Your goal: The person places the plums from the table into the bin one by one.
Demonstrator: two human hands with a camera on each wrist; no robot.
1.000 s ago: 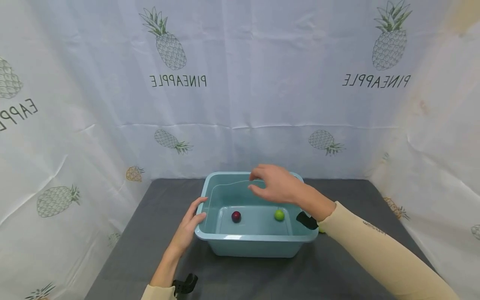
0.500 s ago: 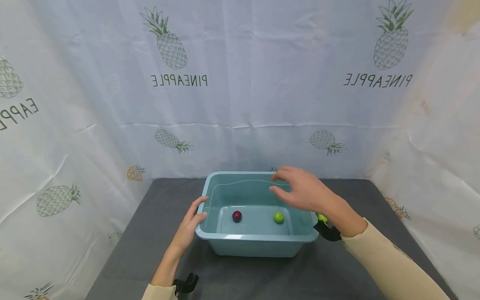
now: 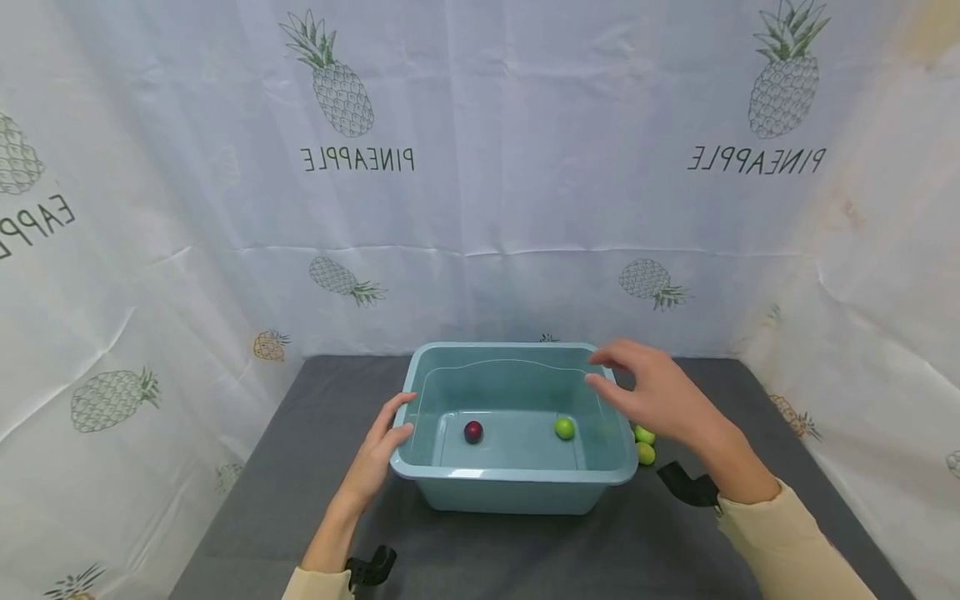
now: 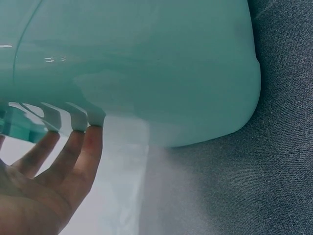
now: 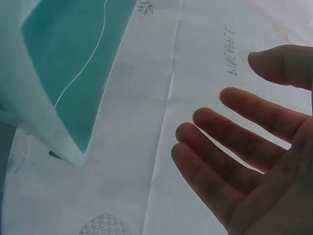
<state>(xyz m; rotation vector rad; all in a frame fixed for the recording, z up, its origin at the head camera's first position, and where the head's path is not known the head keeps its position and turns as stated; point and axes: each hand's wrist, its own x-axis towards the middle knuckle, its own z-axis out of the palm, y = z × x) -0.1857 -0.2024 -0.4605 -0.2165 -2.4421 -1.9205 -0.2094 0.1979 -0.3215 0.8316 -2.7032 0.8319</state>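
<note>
A pale teal plastic basin [image 3: 517,477] stands on the dark table. My left hand [image 3: 371,454] holds its left rim; the left wrist view shows the fingertips [image 4: 93,134] up under the rim. Above the right rim hovers my right hand [image 3: 656,396], fingers spread and loosely bent, with nothing in it. In the right wrist view the bare palm and separated fingers [image 5: 239,127] appear beside the basin corner. On the basin floor lie a small dark red ball-like fruit [image 3: 473,432] at left and a small bright green one [image 3: 565,428] at right.
Outside the basin's right wall, a green round fruit [image 3: 643,435] and a yellow-green one [image 3: 645,453] sit on the dark tabletop [image 3: 300,475]. White cloth [image 3: 480,208] printed with pineapples hangs behind and at both sides.
My right hand has moved right from over the basin's middle to its right rim, uncovering the fruits outside. The green fruit inside has shifted slightly. My left hand stays on the rim.
</note>
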